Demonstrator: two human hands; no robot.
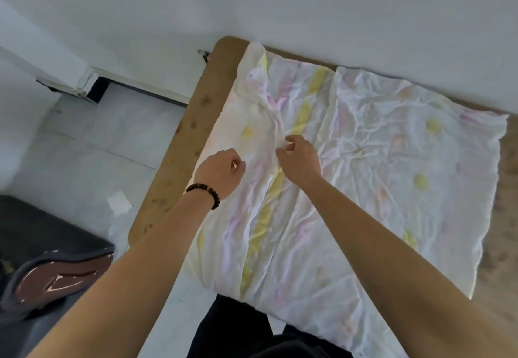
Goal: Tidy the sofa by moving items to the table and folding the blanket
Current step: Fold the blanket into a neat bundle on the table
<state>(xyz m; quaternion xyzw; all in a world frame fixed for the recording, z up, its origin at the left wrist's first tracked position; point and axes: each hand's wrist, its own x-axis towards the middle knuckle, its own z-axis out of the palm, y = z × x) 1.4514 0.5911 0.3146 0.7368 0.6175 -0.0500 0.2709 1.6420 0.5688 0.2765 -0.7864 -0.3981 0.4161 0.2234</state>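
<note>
Nearest, dark trousers (238, 329) stand against the near edge of the counter (179, 144), where the blanket (392, 161) hangs over a little. To the left, on the floor (84, 139), is a corner of a dark sofa (42, 245) with a worn brown patch, and a scrap of white paper (119, 202) lies beyond it. The blanket, white with pale pink and yellow marks and much creased, lies spread flat over most of the counter, leaving a bare wooden strip along the left edge and another at the right. 2 bare arms reach over it. The left hand (221, 172), with a bead bracelet (204, 193) at the wrist, is over the blanket's left part with fingers curled; whether its grip has cloth I cannot tell. The right hand (300, 158), just beside it, pinches a raised crease of the blanket near a yellow stripe. The far edge of the counter meets a white wall (280, 1)
</note>
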